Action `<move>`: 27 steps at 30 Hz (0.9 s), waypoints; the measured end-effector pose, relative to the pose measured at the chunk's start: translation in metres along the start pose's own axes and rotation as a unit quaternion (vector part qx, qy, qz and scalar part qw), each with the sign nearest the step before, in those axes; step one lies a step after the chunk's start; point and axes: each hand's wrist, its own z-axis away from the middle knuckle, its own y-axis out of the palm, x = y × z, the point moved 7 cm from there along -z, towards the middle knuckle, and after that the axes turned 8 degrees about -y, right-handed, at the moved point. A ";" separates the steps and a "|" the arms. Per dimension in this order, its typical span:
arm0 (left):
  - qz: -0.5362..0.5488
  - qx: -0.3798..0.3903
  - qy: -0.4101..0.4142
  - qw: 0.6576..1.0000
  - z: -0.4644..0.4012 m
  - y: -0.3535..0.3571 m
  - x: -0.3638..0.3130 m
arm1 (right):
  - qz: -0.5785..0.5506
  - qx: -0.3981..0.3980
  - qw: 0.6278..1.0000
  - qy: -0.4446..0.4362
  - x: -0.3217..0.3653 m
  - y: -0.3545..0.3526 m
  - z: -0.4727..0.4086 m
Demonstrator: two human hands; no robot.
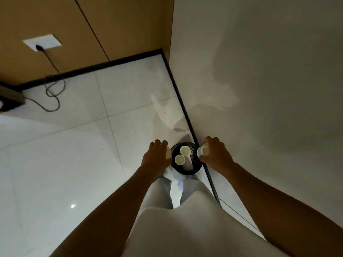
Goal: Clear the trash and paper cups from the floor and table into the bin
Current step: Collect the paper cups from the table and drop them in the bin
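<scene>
A round black bin [195, 169] stands on the floor against the wall, directly below me. Inside it lie two white paper cups, one [184, 150] farther in and one [179, 159] nearer, among other trash. My left hand [156, 156] hovers just left of the bin's rim and grips a paper cup [168, 152], of which only an edge shows. My right hand [215, 154] is above the bin's right side and grips another paper cup [202, 151], its open mouth turned toward the bin.
A white tiled floor [83, 136] spreads to the left. A black skirting line [182, 101] runs along the pale wall on the right. A wall socket [42, 42] with a black cable [53, 93] sits far left. My legs in pale trousers [185, 210] stand before the bin.
</scene>
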 end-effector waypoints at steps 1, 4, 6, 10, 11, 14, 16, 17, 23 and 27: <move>0.009 0.001 -0.014 1.000 0.000 0.008 0.002 | 0.006 0.010 1.000 -0.012 -0.001 0.003 -0.003; 0.049 -0.003 -0.067 0.997 -0.001 0.035 0.005 | 0.025 0.036 0.998 -0.051 -0.010 0.013 -0.017; 0.081 -0.011 -0.098 0.992 -0.002 0.057 0.004 | 0.039 0.045 0.996 -0.073 -0.020 0.021 -0.028; 0.141 -0.028 -0.149 0.978 -0.015 0.108 0.001 | 0.074 0.065 0.988 -0.116 -0.050 0.053 -0.048; 0.155 -0.036 -0.162 0.974 -0.020 0.121 0.002 | 0.081 0.069 0.986 -0.126 -0.058 0.063 -0.054; 0.188 -0.048 -0.191 0.962 -0.040 0.159 0.004 | 0.097 0.078 0.983 -0.139 -0.080 0.097 -0.076; 0.200 -0.056 -0.195 0.958 -0.054 0.182 0.007 | 0.095 0.093 0.981 -0.143 -0.091 0.123 -0.093; 0.202 -0.066 -0.188 0.959 -0.062 0.192 0.008 | 0.096 0.097 0.980 -0.145 -0.095 0.135 -0.103; 0.181 -0.091 -0.179 0.963 -0.125 0.260 0.035 | 0.115 0.111 0.971 -0.176 -0.114 0.210 -0.181; 0.159 -0.062 -0.182 0.968 -0.169 0.311 0.051 | 0.145 0.131 0.956 -0.218 -0.128 0.262 -0.224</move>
